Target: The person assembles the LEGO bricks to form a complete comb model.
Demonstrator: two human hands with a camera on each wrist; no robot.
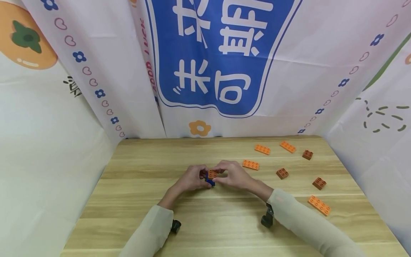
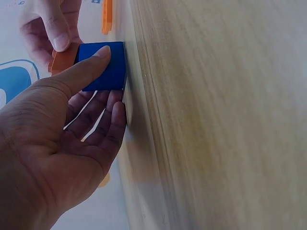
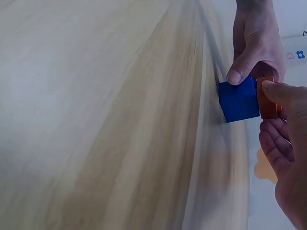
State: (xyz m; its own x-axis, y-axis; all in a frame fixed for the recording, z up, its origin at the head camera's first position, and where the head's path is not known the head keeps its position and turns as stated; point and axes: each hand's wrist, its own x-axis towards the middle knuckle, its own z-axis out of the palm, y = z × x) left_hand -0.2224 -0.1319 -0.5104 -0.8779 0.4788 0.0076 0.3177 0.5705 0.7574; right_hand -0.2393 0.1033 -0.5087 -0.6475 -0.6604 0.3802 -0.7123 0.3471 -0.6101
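Note:
Near the middle of the table, my left hand [image 1: 193,177] holds a blue block [image 3: 239,103] low at the tabletop, thumb on one side. The other fingers lie on the far side, partly hidden. My right hand [image 1: 233,175] pinches a brown-orange toy brick [image 1: 212,174] between thumb and fingers, with its studs facing up. This brick [image 3: 266,103] sits at the top face of the blue block [image 2: 114,72]; whether they are pressed fully together I cannot tell.
Right of the hands lie several loose bricks: long orange ones, such as the nearest orange brick [image 1: 250,164] and the front one [image 1: 319,205], and square brown ones, including one brown brick [image 1: 282,173]. Printed cloth [image 1: 179,121] rises behind the wooden table [image 1: 135,200].

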